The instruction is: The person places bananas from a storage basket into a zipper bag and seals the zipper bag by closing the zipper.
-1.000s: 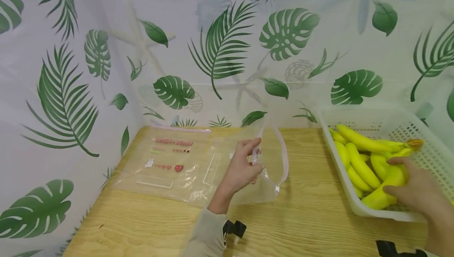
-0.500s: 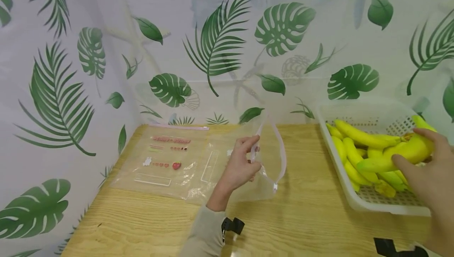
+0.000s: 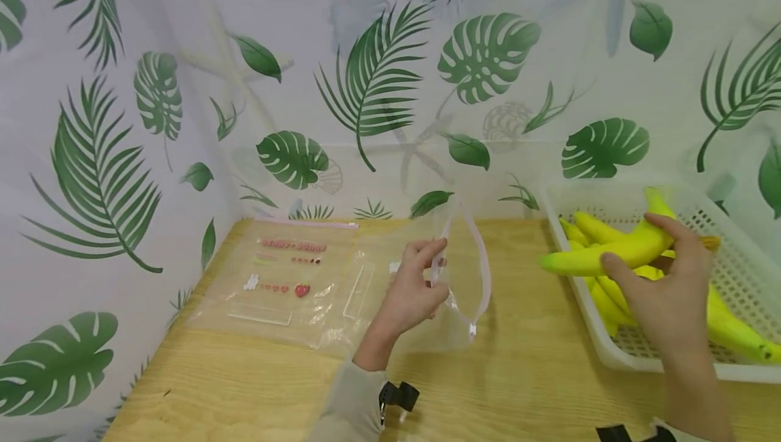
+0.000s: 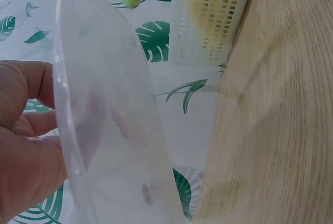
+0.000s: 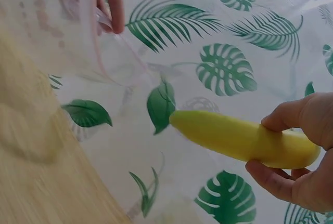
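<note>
My left hand (image 3: 415, 286) pinches the rim of a clear zip bag (image 3: 457, 333), whose pink-edged mouth gapes toward the right with a white slider at its lower corner. In the left wrist view the bag's film (image 4: 114, 109) stretches away from the thumb and fingers. A yellow banana (image 3: 616, 255) with a greenish tip is gripped by my right hand (image 3: 665, 293) over the left rim of the basket. Seen from the right wrist, the banana (image 5: 223, 135) lies between thumb and fingers, its tip pointing toward the bag.
A white perforated basket (image 3: 604, 344) with several bananas (image 3: 732, 327) stands at the right. A second clear zip bag (image 3: 262, 299), printed with a strawberry and hearts, lies flat at the left of the wooden table (image 3: 244, 388). A leaf-patterned curtain (image 3: 390, 89) hangs right behind.
My right hand has lifted the banana out of the pile and carried it left, over the basket's rim. The left hand keeps hold of the bag in the same place.
</note>
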Demonstrator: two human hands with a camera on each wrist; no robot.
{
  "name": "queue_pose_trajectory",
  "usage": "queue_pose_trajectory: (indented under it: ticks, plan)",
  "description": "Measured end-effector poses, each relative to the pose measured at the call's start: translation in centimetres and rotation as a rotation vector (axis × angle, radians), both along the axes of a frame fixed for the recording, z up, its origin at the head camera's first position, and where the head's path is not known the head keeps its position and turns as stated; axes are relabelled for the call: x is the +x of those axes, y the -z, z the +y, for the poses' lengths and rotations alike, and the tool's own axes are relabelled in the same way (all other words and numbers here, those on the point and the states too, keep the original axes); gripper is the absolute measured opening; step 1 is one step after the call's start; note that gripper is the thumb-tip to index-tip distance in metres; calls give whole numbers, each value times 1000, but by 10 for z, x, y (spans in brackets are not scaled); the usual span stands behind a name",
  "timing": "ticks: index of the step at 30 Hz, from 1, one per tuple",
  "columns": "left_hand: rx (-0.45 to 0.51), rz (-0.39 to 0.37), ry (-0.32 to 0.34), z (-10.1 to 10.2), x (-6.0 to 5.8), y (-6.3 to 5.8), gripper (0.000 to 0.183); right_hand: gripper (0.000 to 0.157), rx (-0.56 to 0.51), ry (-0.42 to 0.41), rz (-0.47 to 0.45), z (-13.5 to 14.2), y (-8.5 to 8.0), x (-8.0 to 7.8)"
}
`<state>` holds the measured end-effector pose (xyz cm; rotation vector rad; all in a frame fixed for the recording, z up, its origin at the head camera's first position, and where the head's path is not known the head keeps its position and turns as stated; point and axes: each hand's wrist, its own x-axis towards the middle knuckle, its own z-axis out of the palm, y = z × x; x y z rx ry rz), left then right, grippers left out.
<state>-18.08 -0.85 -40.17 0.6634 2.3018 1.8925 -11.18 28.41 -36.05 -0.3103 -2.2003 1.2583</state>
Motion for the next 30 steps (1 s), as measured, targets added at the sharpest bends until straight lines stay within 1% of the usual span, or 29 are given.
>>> queue_pose_trajectory:
  ticks: [3, 5, 6, 8, 12, 15, 17, 21, 23, 26, 30]
  plan:
    - [3, 6, 0, -1, 2, 2, 72, 69, 5, -117, 14, -22, 8, -2]
    - [4, 16, -4, -1, 2, 3, 73, 70, 19, -189, -2, -36, 13, -4]
    - [3, 21, -7, -1, 2, 3, 72, 70, 25, -221, -9, -42, 15, -5]
    - [-6, 26, -10, -2, 3, 1, 72, 69, 27, -258, -20, -52, 18, -7]
    - [-17, 32, 6, -3, 4, -2, 72, 68, 32, -299, -19, -62, 23, -9]
    - [-4, 36, 21, -3, 5, -3, 72, 68, 44, -342, -23, -68, 28, -12]
    - [1, 46, 22, -3, 5, -3, 71, 71, 49, -375, -39, -70, 30, -13]
    - [-14, 68, 20, -3, 5, -3, 70, 84, 23, -443, -113, -73, 33, -14]
    - [-25, 81, 23, -2, 6, -2, 70, 88, 1, -466, -140, -74, 35, -15]
    - [-37, 97, 30, -2, 6, -3, 69, 87, -6, -483, -148, -75, 38, -16]
    - [-43, 105, 31, -2, 7, -4, 68, 85, 10, -493, -148, -78, 41, -17]
